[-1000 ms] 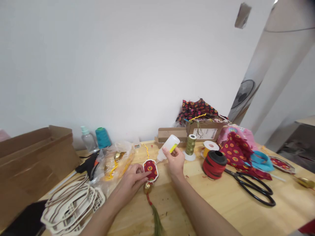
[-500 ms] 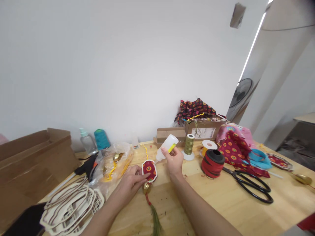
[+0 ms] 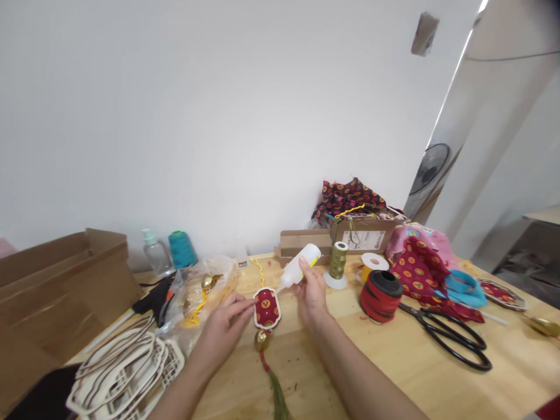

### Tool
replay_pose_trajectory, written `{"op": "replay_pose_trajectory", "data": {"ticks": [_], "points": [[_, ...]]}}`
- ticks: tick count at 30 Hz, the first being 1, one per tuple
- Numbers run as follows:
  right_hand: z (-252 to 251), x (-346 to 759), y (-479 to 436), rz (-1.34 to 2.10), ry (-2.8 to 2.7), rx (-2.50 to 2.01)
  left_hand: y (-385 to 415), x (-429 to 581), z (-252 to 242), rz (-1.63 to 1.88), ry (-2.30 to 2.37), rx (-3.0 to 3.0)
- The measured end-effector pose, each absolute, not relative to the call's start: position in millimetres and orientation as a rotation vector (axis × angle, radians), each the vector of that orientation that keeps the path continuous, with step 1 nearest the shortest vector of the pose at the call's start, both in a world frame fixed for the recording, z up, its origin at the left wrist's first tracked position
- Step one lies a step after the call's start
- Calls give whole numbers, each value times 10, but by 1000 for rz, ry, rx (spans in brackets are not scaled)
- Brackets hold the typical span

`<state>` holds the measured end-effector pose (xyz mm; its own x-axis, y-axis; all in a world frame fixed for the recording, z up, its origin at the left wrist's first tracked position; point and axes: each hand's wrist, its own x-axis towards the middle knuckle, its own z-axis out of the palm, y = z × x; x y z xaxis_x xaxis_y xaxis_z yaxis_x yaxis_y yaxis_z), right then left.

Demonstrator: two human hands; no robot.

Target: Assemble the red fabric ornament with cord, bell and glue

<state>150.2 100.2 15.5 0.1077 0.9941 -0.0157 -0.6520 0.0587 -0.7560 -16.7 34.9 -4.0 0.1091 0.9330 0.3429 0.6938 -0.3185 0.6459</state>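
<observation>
A small pendant (image 3: 266, 308) of red patterned fabric with a white scalloped rim lies on the wooden table. A yellow cord (image 3: 259, 271) runs from its top. Below it are a gold bell (image 3: 262, 339) and an olive-green tassel (image 3: 279, 396). My left hand (image 3: 227, 324) has its fingers together at the pendant's left edge, holding it there. In my right hand (image 3: 312, 294) is a white squeeze bottle (image 3: 301, 263) with a yellow label, tilted nozzle-down. Its tip meets the upper right rim of the pendant; whether liquid comes out cannot be made out.
Right of my hands are a green thread spool (image 3: 338, 261), a red ribbon roll (image 3: 381, 296) and black scissors (image 3: 452, 335). On the left lie white frame pieces (image 3: 126, 367), a black glue gun (image 3: 153, 300) and a plastic bag (image 3: 219, 274). Cardboard boxes (image 3: 107, 274) stand at the left and back.
My left fingers have drawn back from the pendant's face to its left edge. The bottle has tipped flatter, its nozzle still at the upper right rim.
</observation>
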Motion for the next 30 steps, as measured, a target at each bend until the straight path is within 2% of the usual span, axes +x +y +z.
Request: {"op": "replay_pose_trajectory", "data": {"ticks": [5,12,18,30], "points": [[236,1496,920,1648,-503,-660,352,-144,-10,1101,1595,2021],[279,1513,904,1760,-452,-655,317,-59,30,1106,1534,1975],[372,1640,943,1902,-173,-610,318,-59,28,1126,1520,1956],[463,1698,904,1861,-65,-646,340,-76,-19,1202,1488,1943]]}}
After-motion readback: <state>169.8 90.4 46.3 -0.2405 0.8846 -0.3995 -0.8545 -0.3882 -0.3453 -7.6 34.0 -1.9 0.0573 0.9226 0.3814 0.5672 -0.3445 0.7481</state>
